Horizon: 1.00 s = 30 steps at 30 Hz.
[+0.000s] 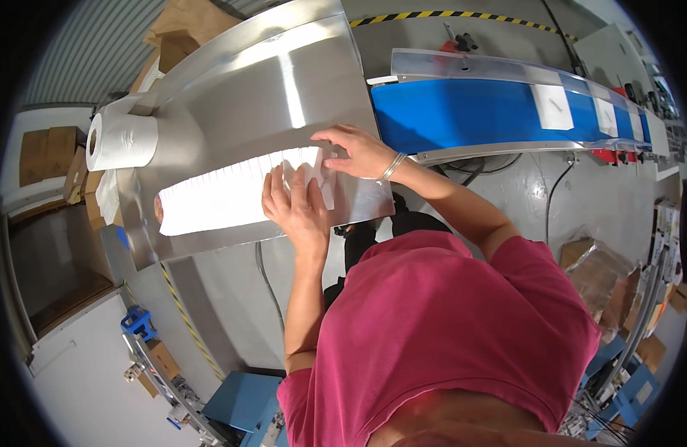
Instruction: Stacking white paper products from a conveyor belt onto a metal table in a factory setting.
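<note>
Left grip [301, 211] on flat packets [220, 195]

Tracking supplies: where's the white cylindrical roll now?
Head view, upper left: the roll is at the left edge of the shiny metal table, near the flat white packets.

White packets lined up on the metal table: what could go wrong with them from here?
Two things, perhaps. The row of white packets is long and closely overlapped, so an uneven push from the left hand, which rests on its right end, might make it fan out or topple. Also, the metal bracelet on the wrist of the right hand is close to that end and might catch a packet.
</note>
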### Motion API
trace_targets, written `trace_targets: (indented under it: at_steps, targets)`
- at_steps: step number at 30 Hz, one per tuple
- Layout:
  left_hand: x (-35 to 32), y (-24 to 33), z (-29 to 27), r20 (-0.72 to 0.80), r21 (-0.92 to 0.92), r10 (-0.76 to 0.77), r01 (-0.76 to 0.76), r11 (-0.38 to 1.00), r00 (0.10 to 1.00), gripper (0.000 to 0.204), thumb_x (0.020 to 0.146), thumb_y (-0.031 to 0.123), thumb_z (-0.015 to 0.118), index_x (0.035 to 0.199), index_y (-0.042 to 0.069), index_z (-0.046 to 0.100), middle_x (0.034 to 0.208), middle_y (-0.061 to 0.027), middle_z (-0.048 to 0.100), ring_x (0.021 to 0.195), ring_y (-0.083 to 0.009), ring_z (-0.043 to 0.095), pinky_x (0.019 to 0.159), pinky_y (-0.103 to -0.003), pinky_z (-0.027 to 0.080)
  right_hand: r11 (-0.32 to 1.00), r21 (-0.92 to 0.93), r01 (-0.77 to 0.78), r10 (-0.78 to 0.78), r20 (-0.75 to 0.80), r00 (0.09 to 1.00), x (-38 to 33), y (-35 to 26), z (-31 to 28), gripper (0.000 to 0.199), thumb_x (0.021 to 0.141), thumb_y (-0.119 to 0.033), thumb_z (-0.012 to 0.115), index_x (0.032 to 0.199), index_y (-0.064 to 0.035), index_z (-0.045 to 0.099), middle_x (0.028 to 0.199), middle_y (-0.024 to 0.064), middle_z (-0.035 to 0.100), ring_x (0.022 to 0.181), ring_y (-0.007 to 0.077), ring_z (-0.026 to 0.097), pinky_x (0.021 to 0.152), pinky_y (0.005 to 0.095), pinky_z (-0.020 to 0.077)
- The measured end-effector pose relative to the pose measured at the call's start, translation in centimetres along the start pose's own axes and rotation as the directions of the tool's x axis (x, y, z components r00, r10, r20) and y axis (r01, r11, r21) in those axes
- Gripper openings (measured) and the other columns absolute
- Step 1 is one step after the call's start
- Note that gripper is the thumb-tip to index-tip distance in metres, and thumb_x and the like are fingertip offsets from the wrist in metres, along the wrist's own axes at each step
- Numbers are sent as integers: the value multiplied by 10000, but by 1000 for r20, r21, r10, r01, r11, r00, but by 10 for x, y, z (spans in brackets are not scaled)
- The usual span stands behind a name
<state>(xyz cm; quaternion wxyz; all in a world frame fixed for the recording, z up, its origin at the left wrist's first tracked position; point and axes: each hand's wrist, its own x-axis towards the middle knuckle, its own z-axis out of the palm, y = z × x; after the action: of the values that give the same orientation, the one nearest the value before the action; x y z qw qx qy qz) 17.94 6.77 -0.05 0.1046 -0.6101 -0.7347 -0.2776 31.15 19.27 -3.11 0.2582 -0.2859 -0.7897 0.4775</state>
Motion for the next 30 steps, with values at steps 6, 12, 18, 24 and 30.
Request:
trace_targets:
  at_steps: [6, 12, 18, 24, 30]
  targets:
    - [2, 4, -3, 34, -77, 7, -4, 997, 999, 274, 788, 102, 670, 1061, 114, 658, 1288, -130, 473, 1220, -363, 400, 1010, -483, 276, 990, 54, 127, -134, 168, 977, 9, 4, -18, 437, 754, -142, 715, 1156, -98, 548, 1162, 55, 548, 983, 214, 554, 811, 330, 489]
    - [2, -1, -6, 21, -41, -26, 27, 999, 999, 269, 826, 149, 656, 1069, 41, 618, 1323, -164, 435, 1253, -385, 358, 1023, -509, 246, 973, 51, -226, 208, 237, 949, -11, 1, -40, 347, 845, -267, 667, 1086, -49, 543, 955, 96, 590, 853, 188, 579, 766, 313, 476]
    - [5, -4, -3, 12, -44, -62, 62, 997, 998, 314, 821, 44, 614, 1134, 55, 593, 1284, -141, 461, 1224, -342, 400, 991, -475, 305, 875, -185, -447, 279, -562, 779, -74, 128, -114, 428, 886, -425, 596, 958, -6, 543, 812, 176, 595, 712, 231, 564, 657, 368, 463]
    - [4, -8, -2, 10, -30, -47, 47, 998, 999, 324, 814, 20, 605, 1136, 60, 600, 1284, -124, 466, 1219, -352, 399, 989, -481, 313, 396, -580, -712, -44, -786, 616, -88, 93, -165, 489, 789, -312, 694, 1198, -87, 549, 1154, 187, 585, 1070, 365, 542, 889, 445, 446]
    - [0, -12, 2, -25, -27, -16, 15, 1000, 1000, 333, 797, 14, 614, 1123, 85, 616, 1295, -128, 462, 1225, -371, 391, 996, -490, 311, 967, -253, 25, -72, -177, 982, -19, 40, -58, 453, 763, -161, 723, 1180, -103, 555, 1098, 93, 587, 1019, 257, 566, 857, 344, 472]
